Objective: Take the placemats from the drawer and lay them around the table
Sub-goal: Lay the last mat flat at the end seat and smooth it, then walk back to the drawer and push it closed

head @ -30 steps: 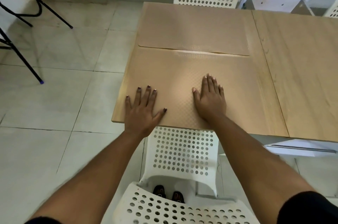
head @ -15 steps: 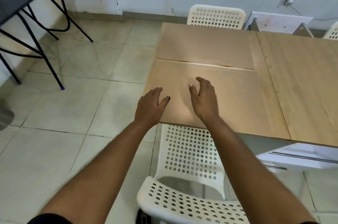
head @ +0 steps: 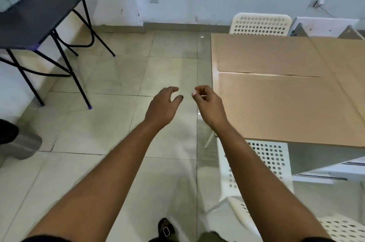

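Two mats laid on table.
Left hand (head: 165, 104) and right hand (head: 209, 103) hang loosely curled, empty, left of near mat (head: 286, 107); far mat (head: 264, 54) beyond.

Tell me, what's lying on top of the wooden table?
Two tan placemats: the near placemat and the far placemat, meeting edge to edge. The tabletop beneath them is covered.

Head camera, looking forward-down over floor, table (head: 345, 60) at right.
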